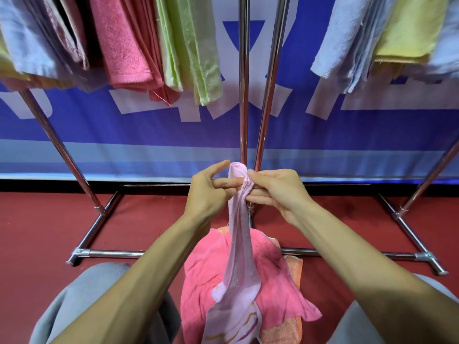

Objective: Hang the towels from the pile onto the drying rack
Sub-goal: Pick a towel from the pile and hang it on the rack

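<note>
A light pink towel [241, 254] hangs bunched in a long strip from my two hands, held by its top edge at mid-frame. My right hand [275, 192] grips that edge. My left hand [211, 189] pinches it from the left with thumb and fingers. Below it, between my knees, lies the pile: a bright pink towel [206, 274] on top of an orange one [294, 268]. The metal drying rack [244, 100] stands straight ahead, with several towels hung over its top rails: lilac, pink [119, 43], green [196, 45], pale blue [345, 43] and yellow.
The rack's chrome legs slant down to floor bars [111, 253] on the red carpet at left and right. A blue and white banner [149, 125] stands behind the rack. My grey-trousered knees [99, 289] frame the pile.
</note>
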